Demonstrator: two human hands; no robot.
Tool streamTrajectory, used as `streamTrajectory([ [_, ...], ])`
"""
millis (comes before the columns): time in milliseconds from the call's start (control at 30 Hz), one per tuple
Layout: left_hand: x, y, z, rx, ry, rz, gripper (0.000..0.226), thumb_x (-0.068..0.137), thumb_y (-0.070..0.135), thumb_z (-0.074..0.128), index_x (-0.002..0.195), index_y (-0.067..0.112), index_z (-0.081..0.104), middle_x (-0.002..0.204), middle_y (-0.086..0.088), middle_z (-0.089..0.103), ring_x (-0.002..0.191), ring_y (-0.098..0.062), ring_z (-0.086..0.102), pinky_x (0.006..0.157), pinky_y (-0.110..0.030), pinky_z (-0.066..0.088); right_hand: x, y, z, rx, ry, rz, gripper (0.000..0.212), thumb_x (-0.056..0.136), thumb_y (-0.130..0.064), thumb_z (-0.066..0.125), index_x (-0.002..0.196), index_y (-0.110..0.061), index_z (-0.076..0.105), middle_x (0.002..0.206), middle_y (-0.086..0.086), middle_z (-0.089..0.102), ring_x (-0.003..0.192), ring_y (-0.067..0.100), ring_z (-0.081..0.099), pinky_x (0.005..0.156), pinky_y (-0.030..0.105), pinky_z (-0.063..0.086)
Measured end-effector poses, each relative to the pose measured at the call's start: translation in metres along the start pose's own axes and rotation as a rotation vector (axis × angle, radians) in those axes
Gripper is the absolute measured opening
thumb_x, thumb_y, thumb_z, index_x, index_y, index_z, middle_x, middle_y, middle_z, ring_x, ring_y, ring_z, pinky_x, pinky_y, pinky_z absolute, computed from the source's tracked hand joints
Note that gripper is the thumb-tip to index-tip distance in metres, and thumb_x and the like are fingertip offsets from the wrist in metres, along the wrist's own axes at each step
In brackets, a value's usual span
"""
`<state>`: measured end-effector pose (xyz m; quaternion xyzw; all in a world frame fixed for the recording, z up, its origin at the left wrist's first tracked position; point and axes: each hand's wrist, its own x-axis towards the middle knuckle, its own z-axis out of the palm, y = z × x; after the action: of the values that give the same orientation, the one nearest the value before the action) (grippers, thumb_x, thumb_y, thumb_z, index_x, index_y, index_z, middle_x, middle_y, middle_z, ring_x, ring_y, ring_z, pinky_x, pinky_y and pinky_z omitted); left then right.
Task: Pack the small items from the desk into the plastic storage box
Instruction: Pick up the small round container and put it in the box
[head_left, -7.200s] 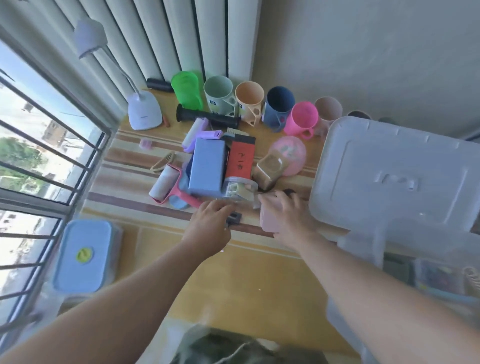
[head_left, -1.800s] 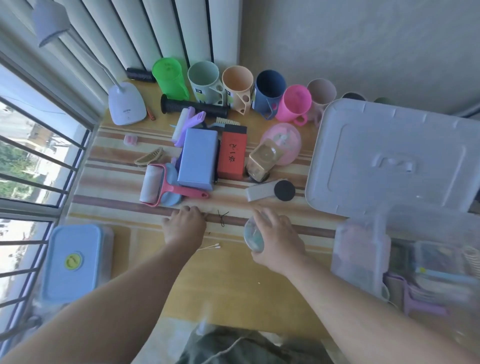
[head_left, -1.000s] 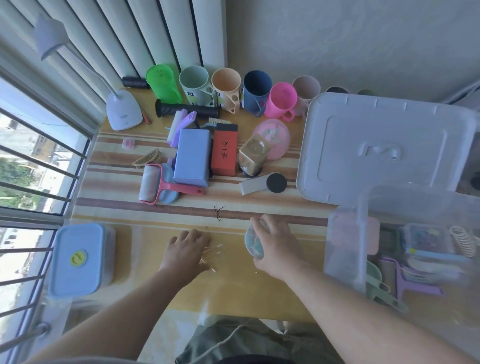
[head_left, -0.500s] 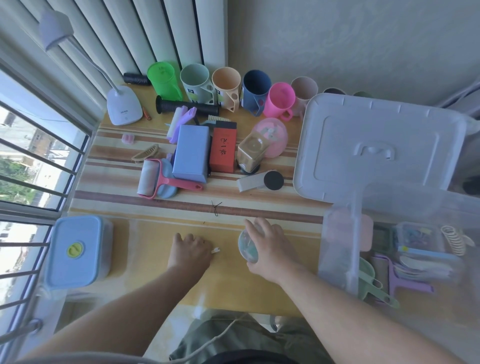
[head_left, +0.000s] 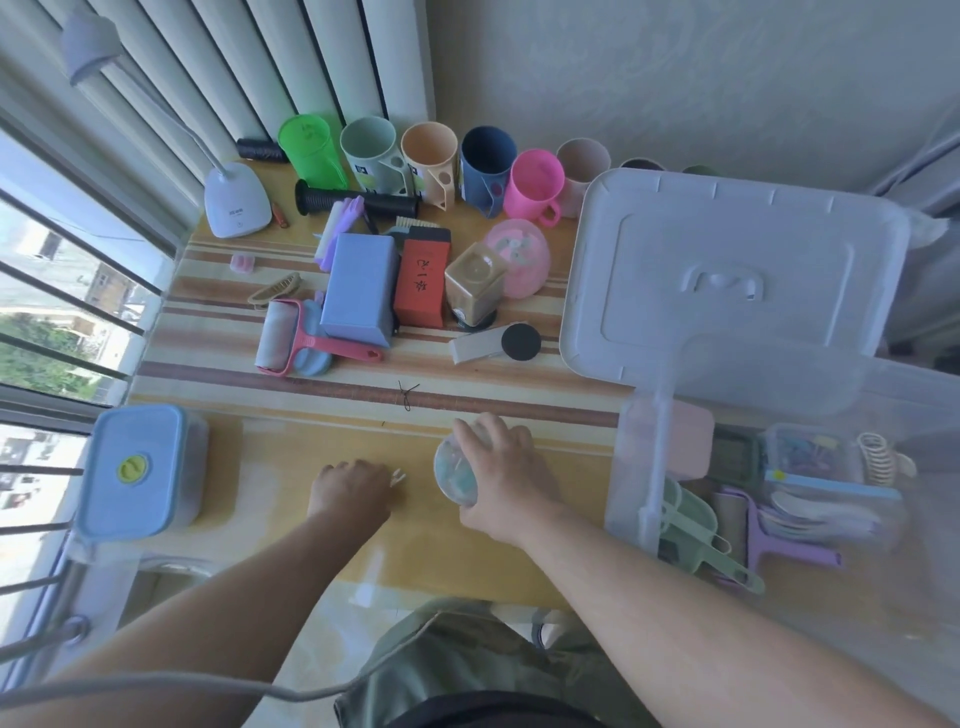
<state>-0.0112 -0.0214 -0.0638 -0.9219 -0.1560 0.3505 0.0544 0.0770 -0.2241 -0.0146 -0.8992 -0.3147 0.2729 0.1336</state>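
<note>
Where half a second ago the left hand (head_left: 350, 488) lay flat on the desk (head_left: 322, 525) with a cotton swab poking out beside it, it is now curled, pinching thin white cotton swabs (head_left: 399, 476) whose tips stick out toward the right. The right hand (head_left: 501, 475) has hardly shifted and still grips a small round clear container (head_left: 456, 470) near the desk's front edge, tipped on its side so its round face points left toward the swabs; its long axis cannot be made out under the fingers. Just right of it stands the clear plastic storage box (head_left: 639, 467), already holding a pink box, green scoops, a purple scraper, white spoons, a small clear case and a coil. Its white lid (head_left: 727, 270) lies behind it. Cups, a lint roller (head_left: 291, 335) and boxes remain farther back.
</note>
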Motion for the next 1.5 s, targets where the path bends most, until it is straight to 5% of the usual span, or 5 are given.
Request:
streamTrajectory([
  [367,-0.03,0.03,0.0,-0.191,-0.006,-0.136,0.015,0.091,0.021,0.05,0.09,0.023,0.065,0.099,0.001,0.067,0.092,-0.023,0.061,0.072,-0.032,0.042,-0.052,0.012,-0.093,0.043,0.197,-0.199,0.104,0.069,-0.035,0.083,0.155,-0.037,0.025,0.151,-0.003,0.027,0.125,0.033,0.036,0.087,0.043,0.052],
  [500,-0.039,0.068,-0.101,-0.449,0.289,-0.056,0.034,0.096,0.042,0.044,0.078,0.02,0.063,0.071,0.0,0.06,0.069,-0.029,0.058,0.061,-0.035,0.049,-0.088,0.056,-0.143,-0.07,0.339,-0.237,0.107,0.065,-0.043,0.084,0.156,-0.034,0.029,0.149,0.0,0.033,0.116,0.033,0.041,0.089,0.046,0.051],
  [733,-0.105,0.204,-0.269,-0.45,0.818,0.456,0.01,0.091,0.033,0.069,0.097,0.031,0.077,0.082,0.003,0.074,0.069,-0.021,0.06,0.059,-0.029,0.041,-0.189,0.201,-0.181,-0.002,0.404,0.04,0.106,0.067,-0.053,0.079,0.157,-0.035,0.026,0.149,0.0,0.031,0.12,0.034,0.04,0.099,0.049,0.049],
  [1100,-0.105,0.405,-0.188,0.003,0.219,0.736,0.025,0.092,0.034,0.054,0.109,0.038,0.071,0.109,0.004,0.072,0.102,-0.025,0.067,0.073,-0.029,0.047,-0.266,0.345,-0.108,-0.167,-0.203,0.327,0.101,0.065,-0.044,0.084,0.147,-0.046,0.026,0.142,-0.002,0.023,0.134,0.031,0.041,0.096,0.047,0.053],
  [1500,-0.086,0.446,-0.148,0.111,0.042,0.718,0.024,0.081,0.025,0.062,0.098,0.035,0.075,0.095,0.002,0.067,0.085,-0.027,0.068,0.069,-0.034,0.056,-0.258,0.379,-0.092,0.0,-0.317,0.392,0.088,0.068,-0.044,0.093,0.14,-0.026,0.047,0.148,0.009,0.036,0.125,0.033,0.053,0.1,0.038,0.052],
])
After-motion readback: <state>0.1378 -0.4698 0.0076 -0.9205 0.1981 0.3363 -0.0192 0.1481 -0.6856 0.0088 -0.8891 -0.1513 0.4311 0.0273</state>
